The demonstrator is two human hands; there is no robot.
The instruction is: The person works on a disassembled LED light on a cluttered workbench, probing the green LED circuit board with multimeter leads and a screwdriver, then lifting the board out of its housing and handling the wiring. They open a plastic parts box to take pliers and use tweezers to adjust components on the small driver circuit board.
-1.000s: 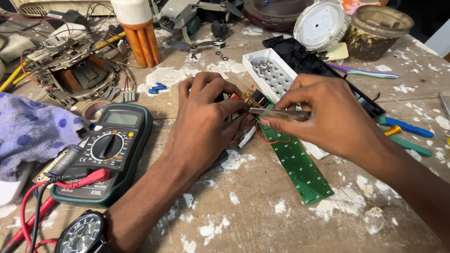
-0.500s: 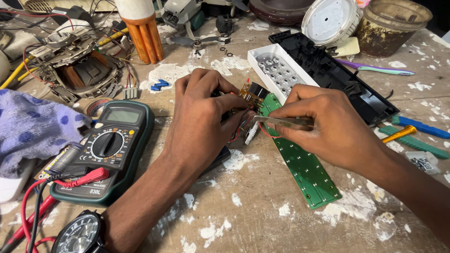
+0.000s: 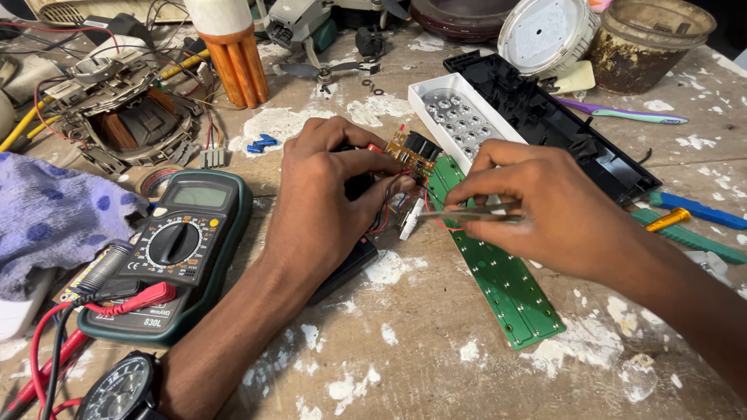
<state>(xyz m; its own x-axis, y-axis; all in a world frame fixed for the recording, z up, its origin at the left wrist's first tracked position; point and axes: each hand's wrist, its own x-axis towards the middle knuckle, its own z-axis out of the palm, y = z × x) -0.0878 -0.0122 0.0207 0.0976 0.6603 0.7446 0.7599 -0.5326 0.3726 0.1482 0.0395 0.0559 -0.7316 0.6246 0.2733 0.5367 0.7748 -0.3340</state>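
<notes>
— What's the left hand (image 3: 331,198) doing?
— It's curled over a small brown circuit board (image 3: 410,150) and a dark block, fingers pressed together on them, near the middle of the tabletop (image 3: 436,365).
— And the right hand (image 3: 545,206)?
— Pinching metal tweezers (image 3: 459,214), tips at the red and black wires beside the long green board (image 3: 502,280). A multimeter (image 3: 175,249) lies to the left.

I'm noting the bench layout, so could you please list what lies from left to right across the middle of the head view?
Purple cloth → multimeter → left hand → small orange circuit board → right hand, holding tweezers → blue and green tools.
</notes>
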